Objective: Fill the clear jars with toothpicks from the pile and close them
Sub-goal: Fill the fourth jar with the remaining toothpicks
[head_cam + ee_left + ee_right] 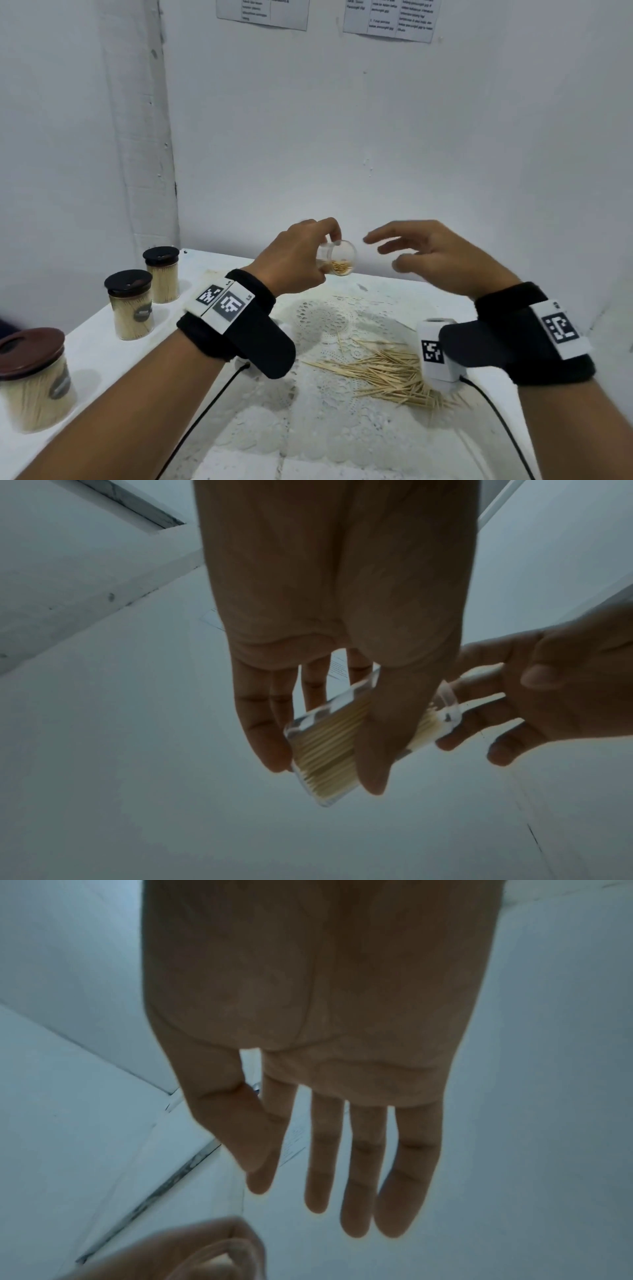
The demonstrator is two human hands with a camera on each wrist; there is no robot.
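Left hand [294, 258] has the clear jar [337, 257] in its grip, fingers and thumb curled round the body, and it's up in the air above the tabletop [102, 337], tipped on its side with the open mouth turned toward the right hand [442, 255]. From the left wrist view you see it nicely: the thumb [380, 739] lies across the near side of the jar [329, 748], the other fingers wrap behind, and a layer of toothpicks sits along the jar's lower wall. No lid on it.

The right hand hangs just beside that mouth, holding nothing, fingers spread and nearly straight, tips pointing at the jar without touching it in the head view. The right wrist view confirms it: four long fingers [356, 1177] extended, thumb loose alongside, palm bare. In the left wrist view those fingertips show just past the jar's rim; whether they brush it I cannot tell.

Down below, right under the right wrist, lies the pile of toothpicks [387, 371], fanned out loose on a white lace mat [322, 318], well beneath both hands.

Over on the left edge of the tabletop, three filled jars stand upright with dark lids on: the far one [161, 274], the middle one [131, 303], and the near one [34, 377] with a brownish lid. Two printed sheets [388, 19] hang on the white wall behind.
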